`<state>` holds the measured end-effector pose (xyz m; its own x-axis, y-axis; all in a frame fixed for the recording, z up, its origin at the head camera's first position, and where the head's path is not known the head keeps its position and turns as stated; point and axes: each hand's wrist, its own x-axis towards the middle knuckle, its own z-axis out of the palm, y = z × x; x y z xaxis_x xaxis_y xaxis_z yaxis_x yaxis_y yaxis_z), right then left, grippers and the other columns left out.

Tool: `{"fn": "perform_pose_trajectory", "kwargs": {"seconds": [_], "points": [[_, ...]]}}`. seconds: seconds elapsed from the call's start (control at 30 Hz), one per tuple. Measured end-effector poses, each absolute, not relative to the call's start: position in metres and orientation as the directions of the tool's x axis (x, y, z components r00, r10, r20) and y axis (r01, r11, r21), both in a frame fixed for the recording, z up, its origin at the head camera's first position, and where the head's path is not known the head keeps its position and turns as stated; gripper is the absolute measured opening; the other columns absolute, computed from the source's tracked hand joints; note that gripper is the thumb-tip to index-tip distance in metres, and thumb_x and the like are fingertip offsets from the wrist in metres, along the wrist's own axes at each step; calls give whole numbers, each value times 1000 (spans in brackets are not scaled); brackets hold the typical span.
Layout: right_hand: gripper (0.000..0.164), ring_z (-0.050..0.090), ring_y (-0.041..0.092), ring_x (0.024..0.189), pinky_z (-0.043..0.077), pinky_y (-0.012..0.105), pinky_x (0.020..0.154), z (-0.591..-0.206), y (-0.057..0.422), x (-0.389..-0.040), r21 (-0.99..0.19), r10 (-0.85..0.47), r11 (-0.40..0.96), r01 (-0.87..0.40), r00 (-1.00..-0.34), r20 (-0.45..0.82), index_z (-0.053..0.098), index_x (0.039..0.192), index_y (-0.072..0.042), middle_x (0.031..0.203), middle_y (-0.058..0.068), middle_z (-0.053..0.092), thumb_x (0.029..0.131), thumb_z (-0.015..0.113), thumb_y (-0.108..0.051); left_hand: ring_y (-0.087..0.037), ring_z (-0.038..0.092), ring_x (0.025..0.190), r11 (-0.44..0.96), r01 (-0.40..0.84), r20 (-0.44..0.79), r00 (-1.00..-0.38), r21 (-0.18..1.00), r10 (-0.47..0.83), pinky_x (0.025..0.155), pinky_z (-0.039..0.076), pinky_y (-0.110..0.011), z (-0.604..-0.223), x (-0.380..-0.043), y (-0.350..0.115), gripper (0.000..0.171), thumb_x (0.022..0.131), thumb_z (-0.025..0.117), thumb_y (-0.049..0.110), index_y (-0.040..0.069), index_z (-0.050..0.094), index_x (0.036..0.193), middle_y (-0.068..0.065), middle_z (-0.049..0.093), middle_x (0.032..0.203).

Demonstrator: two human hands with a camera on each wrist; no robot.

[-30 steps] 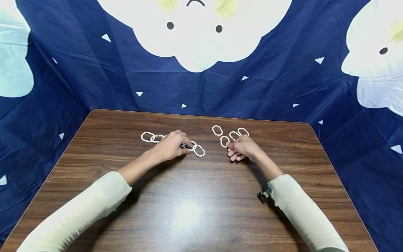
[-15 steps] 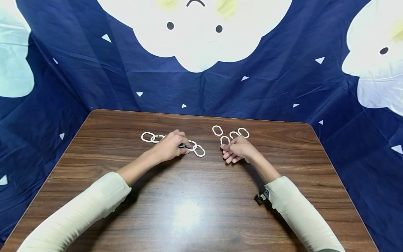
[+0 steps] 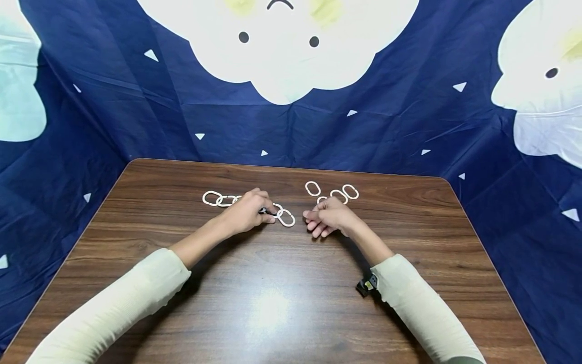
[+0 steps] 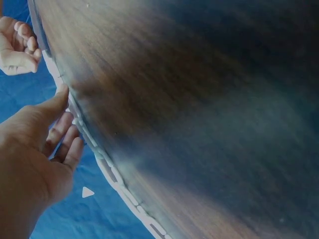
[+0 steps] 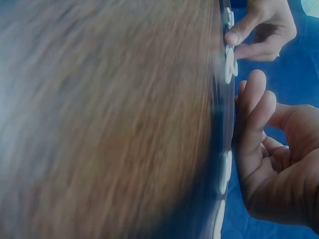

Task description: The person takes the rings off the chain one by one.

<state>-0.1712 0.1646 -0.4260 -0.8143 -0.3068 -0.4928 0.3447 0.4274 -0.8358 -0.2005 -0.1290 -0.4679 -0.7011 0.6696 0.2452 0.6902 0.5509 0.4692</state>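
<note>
Right hand [image 3: 331,216] has shifted left toward the white chain [image 3: 279,213] on the surface [image 3: 318,293], fingers loosely bent, no link visible in them, while left hand [image 3: 247,210] pinches the chain near its right end, probably to steady it.

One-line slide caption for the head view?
Left hand holds a white link chain on a wood-grained table; right hand near its end, more links just beyond.

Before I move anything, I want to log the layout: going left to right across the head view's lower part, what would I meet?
Left sleeve, the chain's leftmost link, left hand, the chain's rightmost link, right hand, right sleeve.
</note>
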Motion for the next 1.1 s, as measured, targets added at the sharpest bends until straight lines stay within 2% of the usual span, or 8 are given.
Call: {"fn": "perform_pose_trajectory", "kwargs": {"seconds": [0.07, 0.2, 0.33, 0.47, 0.7, 0.87, 1.1], "points": [[27, 74, 10, 60, 58, 23, 53, -426, 160, -171, -838, -314, 429, 336, -814, -488, 76, 106, 3, 79, 3, 78, 112, 71, -22, -24, 73, 103, 544, 693, 255, -699, 473, 669, 104, 57, -49, -482, -209, -131, 20, 93, 94, 26, 13, 90, 107, -1, 80, 103], [23, 74, 11, 60, 59, 24, 54, -427, 151, -171, -841, -328, 430, 329, -811, -485, 76, 107, 1, 80, 4, 78, 110, 73, -21, -26, 70, 99, 543, 700, 269, -695, 463, 667, 96, 59, -48, -488, -212, -131, 16, 91, 95, 19, 14, 90, 104, -1, 80, 100], [17, 74, 12, 60, 59, 25, 53, -428, 143, -172, -844, -330, 424, 329, -811, -482, 76, 108, -1, 81, 6, 78, 108, 76, -18, -23, 63, 95, 543, 716, 281, -684, 439, 673, 87, 56, -40, -494, -214, -133, 13, 92, 94, 18, 15, 90, 104, 1, 78, 98], [14, 74, 14, 60, 59, 25, 52, -430, 136, -172, -847, -335, 415, 333, -810, -482, 77, 110, -3, 81, 8, 78, 107, 78, -17, -17, 60, 93, 567, 705, 264, -696, 426, 667, 85, 54, -37, -508, -225, -135, 12, 92, 94, 21, 23, 90, 103, 9, 76, 97], [17, 75, 13, 59, 59, 24, 52, -430, 127, -172, -839, -331, 429, 336, -805, -492, 78, 114, -2, 81, 7, 79, 106, 79, -16, -17, 64, 93, 569, 731, 275, -675, 377, 685, 88, 55, -38, -508, -223, -134, 8, 94, 93, 21, 22, 90, 102, 9, 77, 95], [20, 74, 12, 59, 58, 23, 51, -430, 123, -172, -836, -345, 437, 332, -796, -497, 78, 119, 0, 83, 7, 80, 106, 78, -14, -12, 59, 91, 594, 732, 264, -678, 334, 686, 86, 55, -33, -515, -229, -133, 10, 93, 93, 20, 29, 89, 97, 16, 72, 92], [16, 74, 12, 58, 58, 23, 51, -431, 120, -173, -832, -357, 449, 325, -789, -501, 80, 116, -2, 83, 6, 80, 104, 80, -13, -14, 55, 87, 605, 735, 264, -677, 307, 687, 82, 50, -32, -516, -229, -132, 11, 93, 93, 20, 28, 87, 93, 14, 67, 87]]}}
